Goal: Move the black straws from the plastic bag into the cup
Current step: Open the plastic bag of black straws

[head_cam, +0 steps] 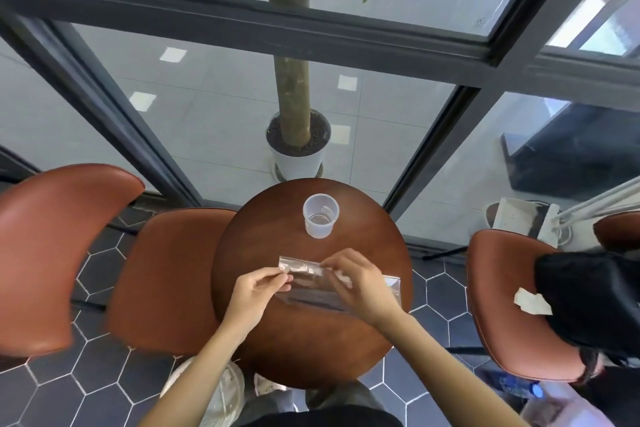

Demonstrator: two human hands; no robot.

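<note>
Left hand (258,291): fingers (277,278) pinched shut on the left end of the plastic bag (389,288), thumb and forefinger meeting at the bag's edge; the other fingers curl loosely under.
Right hand (360,282): lies over the middle of the bag, fingers bent down and closed on its upper strip just right of the left hand's pinch; the palm hides much of the bag.
Plastic bag: clear, lying lengthwise across the near-middle of the worktop (311,340), its left end lifted a little between the two hands, its right end flat and reaching near the worktop's right edge.
Black straws (313,302): dark thin lines inside the bag, seen below the right hand's fingers; blurred, so their number cannot be told.
Cup (320,215): translucent, upright, on the far part of the worktop, well apart from the bag and hands, nothing showing inside it.
Worktop: small, round, dark brown wood; bare wood lies between bag and cup and in the near part in front of the forearms.
Edges: the bag's right corner sits close to the rim; the cup stands in from the far rim.
Chairs (166,274): brown seats just beside the worktop on the left and right; the right one bears a black bag (588,298).
Potted tree (294,135): behind the far rim, on the pale floor beyond a glass wall.
</note>
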